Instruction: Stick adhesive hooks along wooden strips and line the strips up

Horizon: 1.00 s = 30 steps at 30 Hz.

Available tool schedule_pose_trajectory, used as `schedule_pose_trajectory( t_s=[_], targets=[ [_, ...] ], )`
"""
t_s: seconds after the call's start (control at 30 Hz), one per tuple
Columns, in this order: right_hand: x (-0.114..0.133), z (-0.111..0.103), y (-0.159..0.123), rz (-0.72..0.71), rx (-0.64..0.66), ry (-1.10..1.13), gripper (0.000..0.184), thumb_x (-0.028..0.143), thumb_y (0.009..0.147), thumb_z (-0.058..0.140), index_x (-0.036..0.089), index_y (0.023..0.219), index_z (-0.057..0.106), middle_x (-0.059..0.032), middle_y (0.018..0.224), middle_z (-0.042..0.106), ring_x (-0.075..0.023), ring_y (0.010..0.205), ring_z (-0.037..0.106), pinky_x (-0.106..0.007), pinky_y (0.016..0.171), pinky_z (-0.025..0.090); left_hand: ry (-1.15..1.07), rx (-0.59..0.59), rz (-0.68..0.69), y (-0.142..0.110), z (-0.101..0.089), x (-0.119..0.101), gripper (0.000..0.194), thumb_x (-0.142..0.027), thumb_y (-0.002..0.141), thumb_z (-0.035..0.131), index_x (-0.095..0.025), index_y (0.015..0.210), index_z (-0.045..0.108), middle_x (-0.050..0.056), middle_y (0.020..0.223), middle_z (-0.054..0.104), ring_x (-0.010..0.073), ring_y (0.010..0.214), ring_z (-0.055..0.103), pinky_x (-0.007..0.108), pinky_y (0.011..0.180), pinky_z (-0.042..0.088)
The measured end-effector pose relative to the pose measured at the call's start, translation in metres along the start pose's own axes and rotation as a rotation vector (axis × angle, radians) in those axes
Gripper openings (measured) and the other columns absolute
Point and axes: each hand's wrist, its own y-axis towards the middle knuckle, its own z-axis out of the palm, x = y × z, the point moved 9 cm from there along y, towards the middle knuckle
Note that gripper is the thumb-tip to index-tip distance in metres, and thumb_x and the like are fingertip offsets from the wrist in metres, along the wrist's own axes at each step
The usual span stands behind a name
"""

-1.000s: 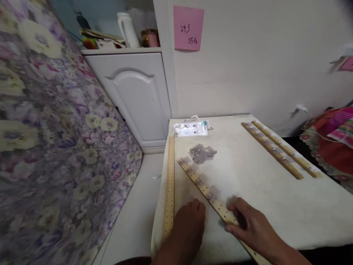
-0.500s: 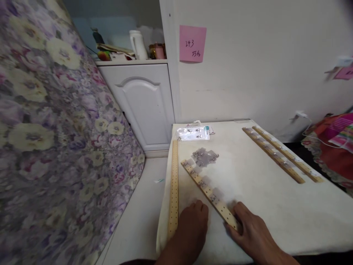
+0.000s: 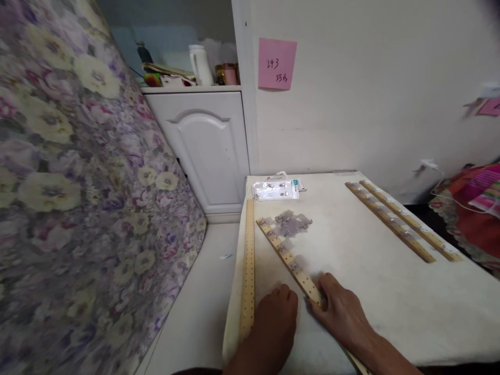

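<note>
The right hand (image 3: 344, 311) holds a perforated strip (image 3: 303, 280) by its edges, likely sparing the hooks (image 3: 295, 267) along it; the left hand (image 3: 276, 317) curls its fingers, any contents hidden.

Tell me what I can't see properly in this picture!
All in the head view:
Left hand: its back hides whether it holds anything.
Held perforated wooden strip: the right hand covers part; the bottom edge cuts its near end.
Clear hook pile: overlapping, too small to count.
Far-right pink note: the right edge cuts it.
</note>
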Motion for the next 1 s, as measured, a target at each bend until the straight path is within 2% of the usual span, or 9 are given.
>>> schedule_pose_trajectory(
  t_s=[0.27,0.37,0.47,0.57,0.63,0.7,0.8,0.9,1.0],
  targets=[
    [0.001,0.006,0.000,-0.020,0.007,0.023,0.019,0.039,0.081,0.055,0.023,0.088,0.048,-0.0023,0.089,0.057,-0.0200,0.070,0.060,-0.030,0.060,0.042,-0.015,0.022,-0.008,0.000,0.000,0.000,0.023,-0.009,0.084,0.040,-0.017,0.099,0.055,0.008,0.102,0.057,0.0229,0.091,0.054,0.037,0.077,0.046],
    [-0.004,0.003,-0.001,-0.017,0.016,0.136,0.028,0.044,0.077,0.060,0.023,0.092,0.049,-0.0017,0.088,0.058,-0.0187,0.069,0.059,-0.029,0.061,0.043,-0.020,0.065,-0.020,0.002,0.001,0.001,0.025,-0.008,0.083,0.040,-0.016,0.100,0.056,0.008,0.104,0.057,0.0231,0.092,0.054,0.037,0.078,0.045],
    [-0.020,-0.005,0.008,-0.015,-0.003,0.306,0.020,0.041,0.083,0.053,0.022,0.091,0.051,0.0013,0.075,0.057,-0.0156,0.063,0.056,-0.027,0.059,0.042,-0.018,0.107,-0.049,0.004,0.001,0.003,0.026,-0.008,0.082,0.040,-0.016,0.101,0.056,0.009,0.106,0.058,0.0241,0.094,0.055,0.038,0.080,0.045],
    [-0.042,-0.016,0.038,-0.036,-0.098,0.442,0.018,0.036,0.087,0.045,0.021,0.080,0.053,0.0010,0.068,0.056,-0.0151,0.063,0.053,-0.026,0.058,0.042,-0.019,0.135,-0.069,0.006,0.001,0.004,0.028,-0.008,0.081,0.038,-0.016,0.101,0.056,0.009,0.108,0.057,0.0248,0.095,0.055,0.039,0.079,0.046],
    [-0.061,-0.022,0.065,0.001,-0.185,0.496,0.017,0.035,0.085,0.047,0.020,0.083,0.056,-0.0003,0.071,0.058,-0.0157,0.062,0.054,-0.027,0.059,0.043,-0.023,0.159,-0.072,0.008,0.002,0.004,0.030,-0.007,0.081,0.037,-0.016,0.102,0.056,0.010,0.109,0.057,0.0256,0.095,0.056,0.041,0.079,0.047],
    [-0.076,-0.027,0.094,0.041,-0.300,0.527,0.021,0.035,0.081,0.052,0.019,0.092,0.060,-0.0037,0.083,0.062,-0.0161,0.062,0.054,-0.029,0.061,0.045,-0.026,0.184,-0.082,0.010,0.003,0.005,0.031,-0.007,0.079,0.038,-0.015,0.103,0.056,0.011,0.111,0.057,0.0265,0.096,0.056,0.042,0.080,0.047],
    [-0.083,-0.023,0.133,0.046,-0.356,0.547,0.032,0.035,0.077,0.055,0.019,0.103,0.061,-0.0082,0.103,0.060,-0.0163,0.067,0.055,-0.032,0.068,0.047,-0.029,0.205,-0.093,0.014,0.004,0.008,0.033,-0.006,0.078,0.039,-0.015,0.105,0.056,0.011,0.112,0.058,0.0276,0.099,0.056,0.043,0.082,0.048],
    [-0.086,-0.014,0.161,0.074,-0.363,0.583,0.031,0.036,0.080,0.048,0.019,0.102,0.062,-0.0067,0.095,0.063,-0.0157,0.063,0.056,-0.031,0.066,0.047,-0.035,0.231,-0.092,0.017,0.009,0.010,0.037,-0.006,0.076,0.039,-0.014,0.107,0.057,0.012,0.112,0.058,0.0299,0.100,0.057,0.046,0.081,0.049],
    [-0.090,-0.007,0.174,0.106,-0.348,0.605,0.022,0.036,0.077,0.052,0.020,0.085,0.065,-0.0022,0.076,0.063,-0.0166,0.063,0.055,-0.028,0.061,0.044,-0.031,0.259,-0.087,0.020,0.014,0.010,0.040,-0.005,0.073,0.039,-0.012,0.108,0.057,0.014,0.111,0.059,0.0323,0.099,0.057,0.050,0.080,0.050]
  ],
)
